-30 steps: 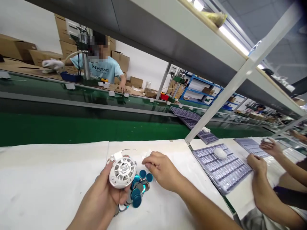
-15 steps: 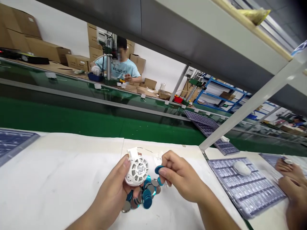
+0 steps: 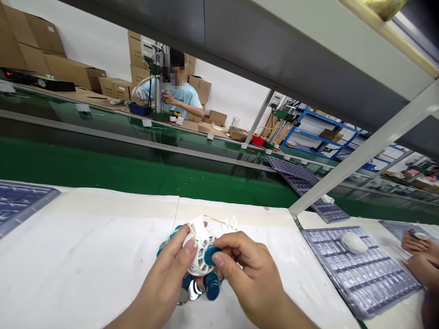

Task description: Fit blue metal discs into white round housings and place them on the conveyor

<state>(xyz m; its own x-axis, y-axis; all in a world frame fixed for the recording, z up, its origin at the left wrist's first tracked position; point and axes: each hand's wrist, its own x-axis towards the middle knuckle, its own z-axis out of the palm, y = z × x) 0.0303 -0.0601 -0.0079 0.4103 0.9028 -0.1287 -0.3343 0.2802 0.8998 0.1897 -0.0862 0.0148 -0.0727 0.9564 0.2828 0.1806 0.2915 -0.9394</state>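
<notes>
My left hand (image 3: 174, 260) is closed round a round white plastic housing (image 3: 198, 266) with a slotted, spoked face and thin wires at its top. Between thumb and fingers of my right hand (image 3: 252, 267) is a blue disc (image 3: 211, 255), held against the middle of the slotted face. Whether the disc is seated there I cannot tell. Under the hands lies a pile of blue and silver discs (image 3: 211, 287), partly hidden by the housing. Behind the housing, a small white piece (image 3: 230, 224) rests on the table at the end of a wire.
A clear compartment tray (image 3: 363, 269) on the right bears a white rounded part (image 3: 354, 242). Another tray (image 3: 24, 203) sits at far left. Beyond the white table (image 3: 85, 256) runs a green conveyor (image 3: 103, 164). A slanted post (image 3: 360, 148) stands right; co-workers are across and at right.
My right hand has moved left and brought the blue disc onto the face of the housing. The housing has tilted slightly in my left hand. The co-worker opposite has raised a hand.
</notes>
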